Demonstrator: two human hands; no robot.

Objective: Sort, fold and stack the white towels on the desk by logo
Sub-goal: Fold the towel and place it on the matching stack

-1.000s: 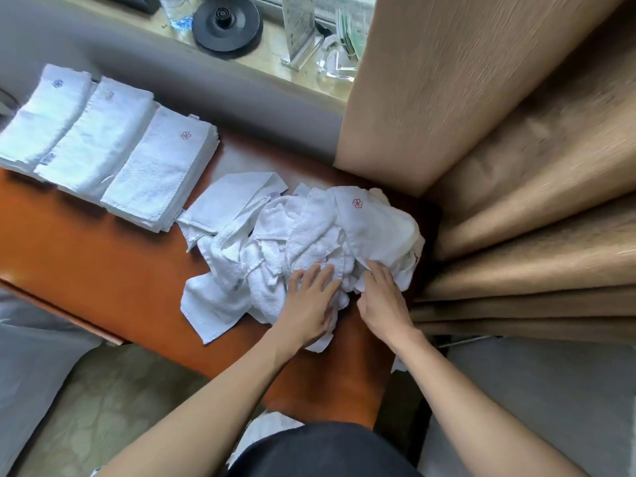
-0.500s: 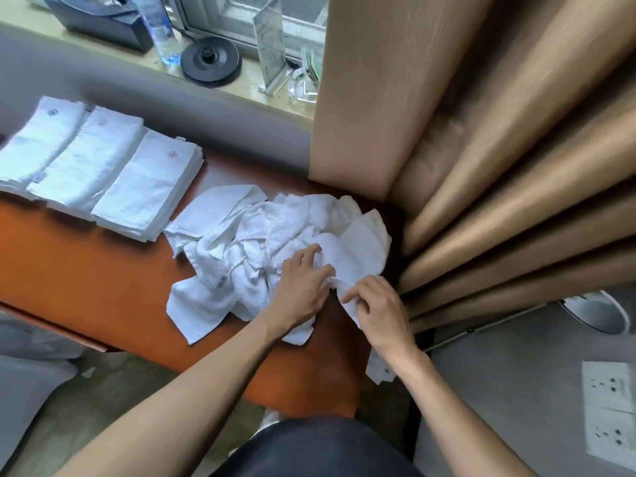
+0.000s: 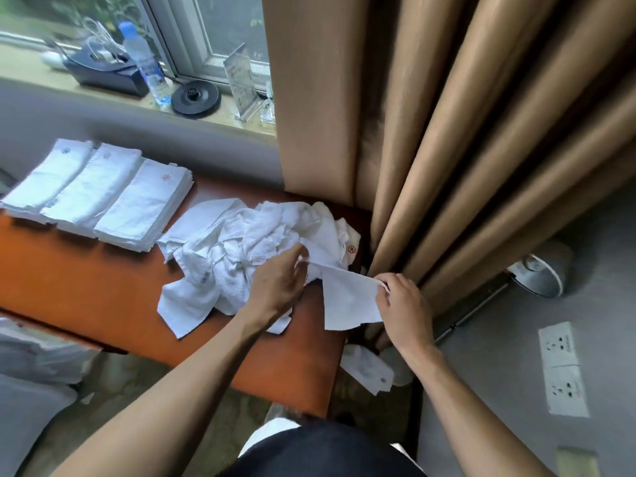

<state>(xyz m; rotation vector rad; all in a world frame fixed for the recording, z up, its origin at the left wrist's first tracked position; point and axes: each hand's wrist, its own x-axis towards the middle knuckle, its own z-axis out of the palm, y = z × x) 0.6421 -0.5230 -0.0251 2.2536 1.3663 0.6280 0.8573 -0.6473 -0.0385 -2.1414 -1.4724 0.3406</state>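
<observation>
Above the desk, left hand and right hand pinch a towel (taut).

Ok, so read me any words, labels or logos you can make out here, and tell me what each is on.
No words are readable.
Water bottle label: blurred.
Acrylic sign stand: blurred.
Right folded stack: red flower logo, no letters.
Towel at the pile's right edge: red flower logo, no letters.
Held towel: no mark visible.

Your left hand and right hand pinched a towel by the tabletop's end, beside the pile; three stacks lay farther left.
</observation>
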